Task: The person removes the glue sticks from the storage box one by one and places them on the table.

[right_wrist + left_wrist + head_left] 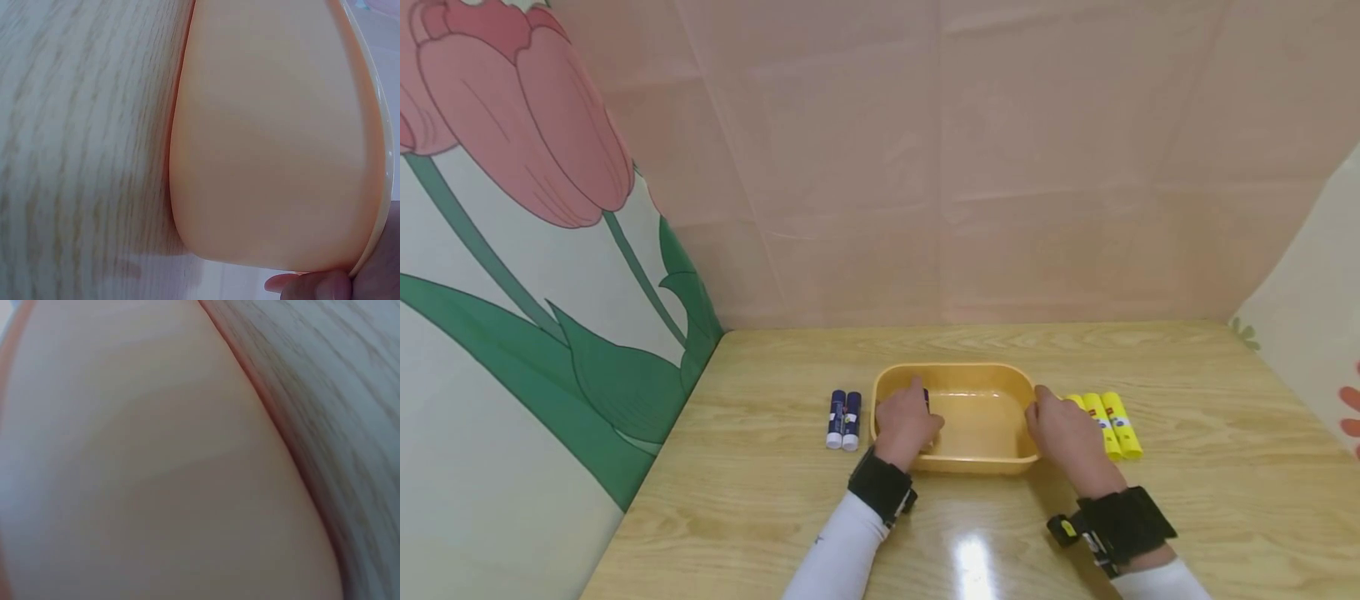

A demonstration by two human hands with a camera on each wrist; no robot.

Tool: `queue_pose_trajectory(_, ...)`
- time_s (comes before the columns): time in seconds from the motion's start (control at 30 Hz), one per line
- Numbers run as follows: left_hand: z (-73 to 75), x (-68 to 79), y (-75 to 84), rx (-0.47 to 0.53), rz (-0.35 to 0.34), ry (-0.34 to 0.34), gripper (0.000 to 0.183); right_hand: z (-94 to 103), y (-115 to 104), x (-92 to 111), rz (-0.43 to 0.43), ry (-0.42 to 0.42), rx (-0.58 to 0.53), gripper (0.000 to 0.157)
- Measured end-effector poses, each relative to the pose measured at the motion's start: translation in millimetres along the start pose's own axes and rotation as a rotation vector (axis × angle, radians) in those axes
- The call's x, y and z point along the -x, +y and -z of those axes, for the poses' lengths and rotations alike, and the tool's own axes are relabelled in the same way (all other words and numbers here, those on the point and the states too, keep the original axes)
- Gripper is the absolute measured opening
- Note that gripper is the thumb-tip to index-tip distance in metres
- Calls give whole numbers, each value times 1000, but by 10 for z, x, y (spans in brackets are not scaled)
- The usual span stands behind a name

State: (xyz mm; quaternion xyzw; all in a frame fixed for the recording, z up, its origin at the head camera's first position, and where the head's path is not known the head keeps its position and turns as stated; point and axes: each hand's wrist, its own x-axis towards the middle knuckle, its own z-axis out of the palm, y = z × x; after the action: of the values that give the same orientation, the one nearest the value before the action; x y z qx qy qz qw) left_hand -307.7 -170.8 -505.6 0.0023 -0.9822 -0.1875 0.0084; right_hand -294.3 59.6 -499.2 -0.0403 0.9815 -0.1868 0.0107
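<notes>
A yellow tray [981, 425] sits on the bench [722, 483] between the two hands. The left hand [907, 417] reaches in over its near left part, index finger pointing forward and thumb out to the side. A dark object [927, 397] shows beside the index finger, inside the tray; most of it is hidden by that hand, so whether the fingers grip it I cannot tell. The right hand [1070, 433] grips the tray's right rim, its fingers curled over the edge.

Just left of the left hand, outside the tray, two dark blue tubes [843, 421] with white ends lie side by side. Beyond the right hand lie yellow tubes [1122, 425]; three can be seen, the nearest partly covered by that hand. Each wrist wears a black strap [878, 487], and a white sleeve [842, 546] covers the left forearm. Ahead of the hands hangs a creased pink sheet [940, 167]; far to their left is a tulip picture [523, 108].

The dark blue tubes carry pale printing, the yellow ones white bands with small red and blue marks; all the lettering is too small to read.
</notes>
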Motion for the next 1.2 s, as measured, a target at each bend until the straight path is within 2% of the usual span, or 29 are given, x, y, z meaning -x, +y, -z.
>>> queue_pose_trajectory(0.23,40,7,-12,79,5,15,71,2,-7,-12,3,4,2,35)
queue_pose_trajectory(0.47,183,113,-31,240,55,0,82,3,-7,-10,-3,-5,-4,37)
queue_pose_trajectory(0.7,397,204,-32,236,32,28,79,-5,25,-32,0,8,9,34)
queue_pose_trajectory(0.9,557,265,-50,213,61,33,74,-14,28,-43,-1,8,12,34)
queue_pose_trajectory(1.03,630,306,-86,233,92,30,71,-9,28,-45,-5,0,8,35)
queue_pose_trajectory(1.2,717,337,-160,233,91,31,67,-13,29,-40,-4,4,8,34)
